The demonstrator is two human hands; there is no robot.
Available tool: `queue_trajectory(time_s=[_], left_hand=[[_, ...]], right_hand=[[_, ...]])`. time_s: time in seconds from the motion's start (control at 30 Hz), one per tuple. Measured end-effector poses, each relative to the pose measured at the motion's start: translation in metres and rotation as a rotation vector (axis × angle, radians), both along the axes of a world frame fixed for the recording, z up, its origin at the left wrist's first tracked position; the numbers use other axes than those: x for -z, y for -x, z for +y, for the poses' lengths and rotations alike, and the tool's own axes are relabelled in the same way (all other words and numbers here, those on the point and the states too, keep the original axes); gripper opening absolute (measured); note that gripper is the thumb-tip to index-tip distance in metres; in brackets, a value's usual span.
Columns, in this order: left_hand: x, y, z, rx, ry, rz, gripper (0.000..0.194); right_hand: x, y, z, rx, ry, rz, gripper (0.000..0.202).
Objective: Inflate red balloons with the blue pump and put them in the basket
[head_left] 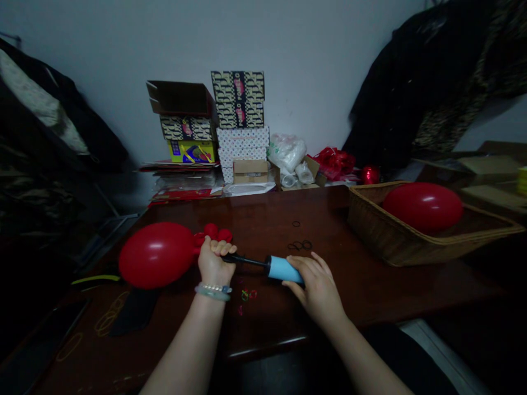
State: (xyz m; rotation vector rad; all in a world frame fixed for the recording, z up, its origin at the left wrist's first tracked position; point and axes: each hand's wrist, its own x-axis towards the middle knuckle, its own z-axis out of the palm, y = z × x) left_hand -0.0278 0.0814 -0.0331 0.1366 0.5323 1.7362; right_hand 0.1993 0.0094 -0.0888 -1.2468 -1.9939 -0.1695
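Wrapped round the black end of a balloon pump [284,269] is my left hand [214,257], closed in a fist with bracelets at its wrist. Directly beside this fist are a large red balloon [158,255] and several small red balloon lobes [218,235]; their join is partly behind the fingers. A thin black rod runs from the fist to the pump's light blue barrel. My right hand [315,282] is closed around that barrel at its far right end, which the palm hides. The pump is held almost level above the brown table [263,216].
At right, a wicker basket [387,238] holds another red balloon [424,206]. Black rings [300,245], coloured bands [246,295] and yellowish bands [111,315] lie on the table. A dark flat item [135,311] is at left. Stacked boxes [242,148] stand behind.
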Motion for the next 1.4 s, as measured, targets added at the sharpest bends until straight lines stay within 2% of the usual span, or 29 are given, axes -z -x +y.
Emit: queue_trajectory(time_s=[0.13, 0.27, 0.47, 0.77, 0.9, 1.03, 1.27, 1.4], left_hand=[[-0.004, 0.024, 0.006, -0.022, -0.017, -0.022, 0.044], [-0.005, 0.028, 0.005, -0.025, -0.031, -0.029, 0.044], [0.001, 0.010, 0.001, -0.013, -0.029, -0.033, 0.043], [0.010, -0.030, -0.010, 0.065, 0.010, -0.010, 0.044], [0.011, -0.035, -0.011, 0.053, 0.011, 0.007, 0.044], [0.007, -0.019, -0.004, 0.034, 0.014, 0.006, 0.044], [-0.001, 0.032, 0.007, -0.001, -0.037, -0.016, 0.045], [-0.002, 0.038, 0.007, -0.005, -0.068, -0.013, 0.045]], right_hand=[[0.001, -0.013, 0.003, 0.024, 0.001, -0.038, 0.045], [0.004, -0.015, 0.003, 0.058, -0.043, -0.035, 0.044], [0.006, -0.009, 0.000, 0.051, -0.092, 0.002, 0.041], [0.005, 0.015, -0.007, -0.006, -0.042, 0.066, 0.036], [0.006, 0.015, -0.007, -0.015, -0.016, 0.068, 0.039], [0.004, 0.009, -0.003, -0.018, -0.006, 0.042, 0.040], [0.000, -0.011, 0.001, 0.017, 0.007, -0.021, 0.042], [0.002, -0.014, 0.002, 0.026, -0.009, -0.012, 0.043]])
